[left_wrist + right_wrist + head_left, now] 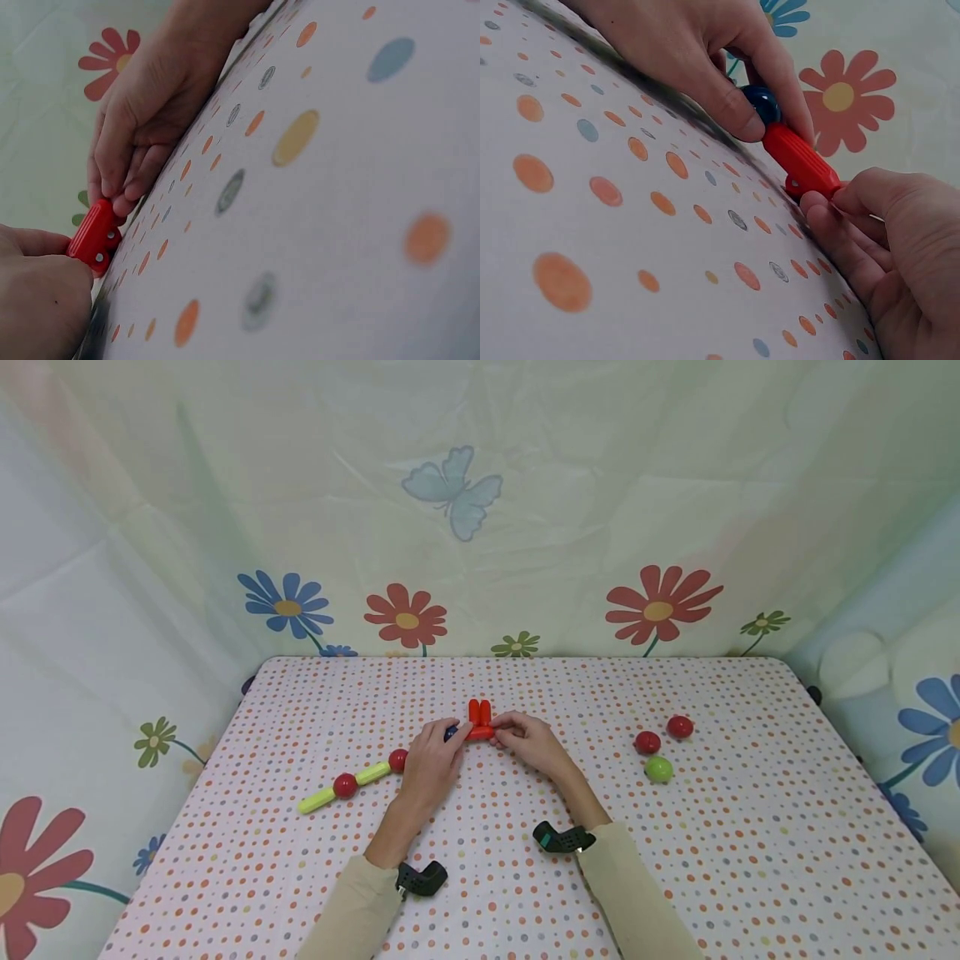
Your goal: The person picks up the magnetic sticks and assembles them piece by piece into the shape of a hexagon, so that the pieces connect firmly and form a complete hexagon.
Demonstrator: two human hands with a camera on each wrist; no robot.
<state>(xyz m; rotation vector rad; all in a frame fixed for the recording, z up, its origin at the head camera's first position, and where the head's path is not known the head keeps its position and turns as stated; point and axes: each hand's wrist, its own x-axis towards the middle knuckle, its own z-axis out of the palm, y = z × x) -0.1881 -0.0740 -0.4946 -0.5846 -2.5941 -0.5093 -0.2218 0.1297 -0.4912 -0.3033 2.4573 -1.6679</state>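
My left hand (431, 764) pinches a dark blue ball (763, 105) between thumb and fingers. A ribbed red rod (802, 161) runs from the ball toward my right hand (528, 742), whose thumb and fingertips pinch its other end. In the head view, two more red rods (474, 712) lie side by side just beyond this one, pointing away from me. The left wrist view shows small silvery dots on red ends beneath the rod (90, 234). Beside my left hand runs a chain of yellow-green rods (317, 800) and red balls (345, 785), its inner end partly behind that hand.
Two red balls (680, 727) and a green ball (658, 769) sit to the right on the dotted tablecloth (480, 877). A flowered curtain (555, 527) stands behind the table's far edge. Each wrist wears a dark camera strap (422, 878).
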